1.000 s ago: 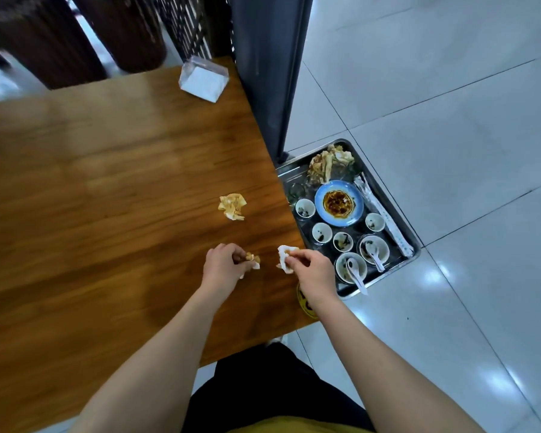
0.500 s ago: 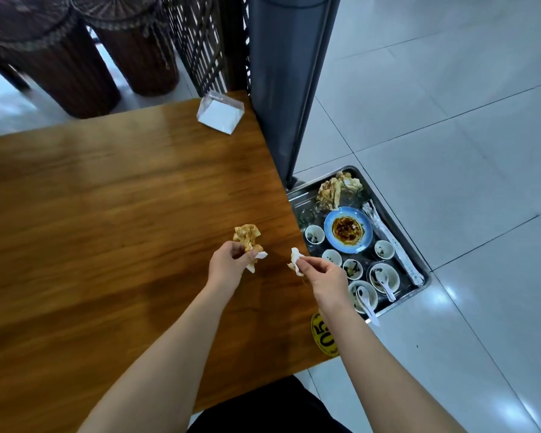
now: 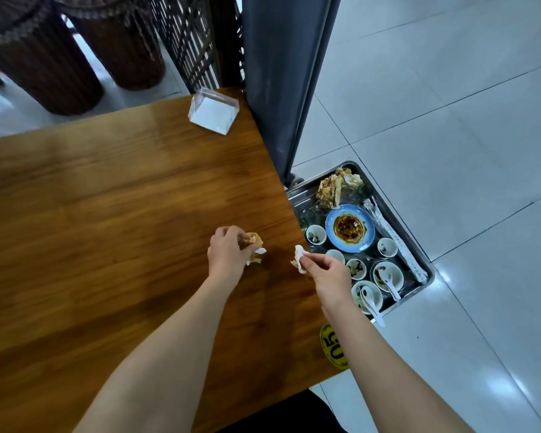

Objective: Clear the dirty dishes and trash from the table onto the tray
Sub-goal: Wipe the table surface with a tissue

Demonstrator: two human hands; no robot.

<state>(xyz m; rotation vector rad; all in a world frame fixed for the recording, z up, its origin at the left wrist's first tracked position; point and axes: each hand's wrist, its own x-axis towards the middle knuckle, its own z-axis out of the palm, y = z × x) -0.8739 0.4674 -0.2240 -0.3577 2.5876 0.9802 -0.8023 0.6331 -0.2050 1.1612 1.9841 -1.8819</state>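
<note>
Tray (image 3: 300,196) sits lengthwise along the table's (image 3: 107,229) right edge.
My left hand (image 3: 227,257) clutches a stained napkin (image 3: 255,242); right hand (image 3: 328,273) pinches a white scrap (image 3: 300,257).

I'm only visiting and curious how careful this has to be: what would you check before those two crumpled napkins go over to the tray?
1. Left hand grip on the stained napkin: fingers curled round it, ok.
2. Right hand grip on the white napkin: pinched, ok.
3. Tray within reach: it lies just past the table edge, beside the right hand, ok.
4. Room on the tray: crowded with bowls and a blue plate, some bare metal near the table, ok.
5. Other trash on the table: only a napkin holder shows, part is out of view, cannot tell.
</note>
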